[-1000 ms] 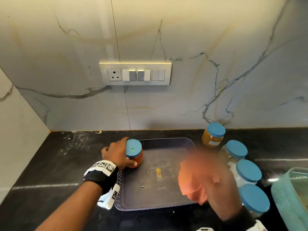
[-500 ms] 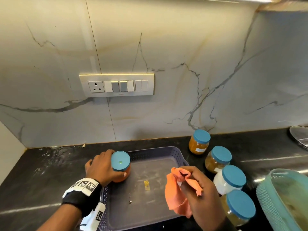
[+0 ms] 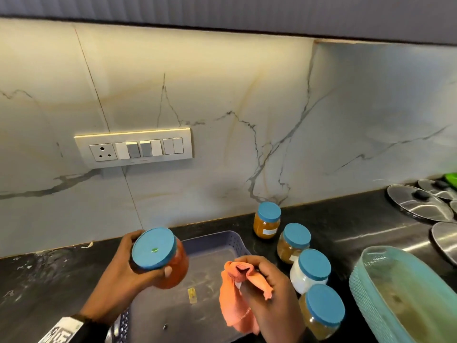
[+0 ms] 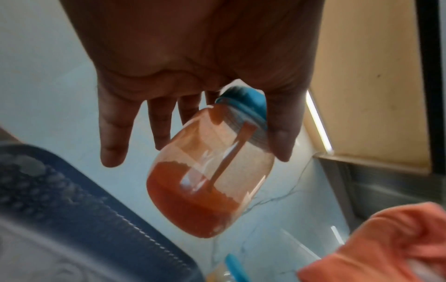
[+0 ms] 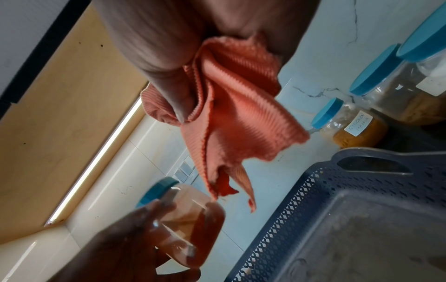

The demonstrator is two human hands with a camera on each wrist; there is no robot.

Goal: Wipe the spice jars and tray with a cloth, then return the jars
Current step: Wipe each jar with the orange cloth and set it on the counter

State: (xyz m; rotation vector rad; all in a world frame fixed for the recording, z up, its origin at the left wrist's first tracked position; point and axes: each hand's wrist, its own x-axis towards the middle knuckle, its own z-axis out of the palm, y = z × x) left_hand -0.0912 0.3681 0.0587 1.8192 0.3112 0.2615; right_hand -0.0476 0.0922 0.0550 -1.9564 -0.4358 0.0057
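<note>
My left hand (image 3: 138,263) grips a blue-lidded jar of red spice (image 3: 163,258) (image 4: 205,187) (image 5: 183,211), lifted and tilted above the left end of the grey-blue perforated tray (image 3: 217,243) (image 5: 362,200). A small spoon shows inside the jar. My right hand (image 3: 269,290) pinches a bunched orange cloth (image 3: 237,293) (image 5: 231,106) over the tray's right side, apart from the jar. Several blue-lidded jars stand on the black counter right of the tray: an orange-spice jar (image 3: 267,221), a brown one (image 3: 293,242), a white one (image 3: 310,269) and a nearer one (image 3: 321,311).
A teal basket (image 3: 395,293) stands at the right, with steel lids (image 3: 418,204) behind it. Crumbs and a small yellow scrap (image 3: 192,294) lie on the tray floor. A marble backsplash with a switch panel (image 3: 133,147) runs behind; a cabinet hangs overhead.
My left hand has lifted the red jar off the tray and tilted it toward me. My right hand holds the cloth in about the same place. The view has tipped upward.
</note>
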